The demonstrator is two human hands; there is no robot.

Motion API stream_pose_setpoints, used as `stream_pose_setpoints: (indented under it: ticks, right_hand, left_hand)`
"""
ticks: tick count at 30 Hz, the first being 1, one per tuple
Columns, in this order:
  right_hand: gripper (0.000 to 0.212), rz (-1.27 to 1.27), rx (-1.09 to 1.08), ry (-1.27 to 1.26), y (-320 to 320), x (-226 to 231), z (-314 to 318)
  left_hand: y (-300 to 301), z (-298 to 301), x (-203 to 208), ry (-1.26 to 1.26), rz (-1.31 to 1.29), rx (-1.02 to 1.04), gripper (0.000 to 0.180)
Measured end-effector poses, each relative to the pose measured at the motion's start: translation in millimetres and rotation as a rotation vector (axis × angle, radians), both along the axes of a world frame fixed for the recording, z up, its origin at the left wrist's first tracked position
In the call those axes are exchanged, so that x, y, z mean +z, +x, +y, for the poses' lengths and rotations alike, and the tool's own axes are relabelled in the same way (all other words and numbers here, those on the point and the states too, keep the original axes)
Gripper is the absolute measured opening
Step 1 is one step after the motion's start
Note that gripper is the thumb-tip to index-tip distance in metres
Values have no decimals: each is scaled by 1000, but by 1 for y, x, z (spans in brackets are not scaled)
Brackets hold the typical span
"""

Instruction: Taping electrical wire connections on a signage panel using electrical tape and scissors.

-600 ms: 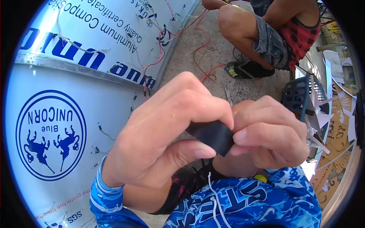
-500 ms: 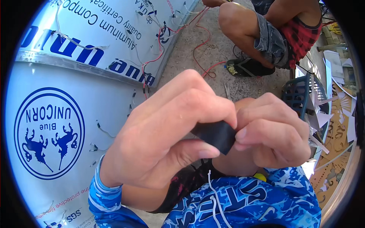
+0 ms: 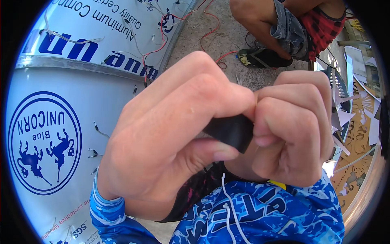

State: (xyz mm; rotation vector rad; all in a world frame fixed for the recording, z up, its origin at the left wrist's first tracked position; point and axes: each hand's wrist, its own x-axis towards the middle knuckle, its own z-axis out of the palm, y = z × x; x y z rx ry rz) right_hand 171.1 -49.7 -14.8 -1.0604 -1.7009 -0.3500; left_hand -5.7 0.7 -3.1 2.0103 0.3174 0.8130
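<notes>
My left hand [image 3: 174, 122] holds a small, smooth black piece, apparently a roll of black tape [image 3: 232, 131], between its thumb and bent fingers. Much of it is hidden inside the grip, and only its dark curved side shows. Against its right edge, my right hand [image 3: 294, 126] is closed, with fingers curled and thumb and fingertips pressed together at the rim. Whatever lies between those fingertips is covered by the fingers. Both hands are raised in front of my lap, touching or nearly touching each other.
White panels with blue printing [image 3: 101, 85] stand at left, with short wire ends [image 3: 95, 152] poking out. Red wire [image 3: 205, 36] runs over the concrete floor. Another person [image 3: 290, 32] squats at the far right. Cut scraps [image 3: 343, 118] and a patterned brown sheet [image 3: 357, 150] lie on the right.
Both hands have risen slightly in view with the black tape roll. My right hand has turned, its fingers curling tighter against the roll's edge.
</notes>
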Motion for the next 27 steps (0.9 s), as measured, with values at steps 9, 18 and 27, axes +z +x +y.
stream_pose_setpoints:
  ticks: [9, 18, 27]
  right_hand:
    - [14, 133, 282, -113, 12, 2, -5]
    - [27, 131, 409, -314, 28, 16, -12]
    - [12, 3, 395, -406, 32, 19, -2]
  left_hand:
    - [0, -3, -2, -234, -48, 17, 53]
    - [-3, -5, 7, -384, -14, 88, 48]
    - [3, 3, 3, -286, 30, 40, 52]
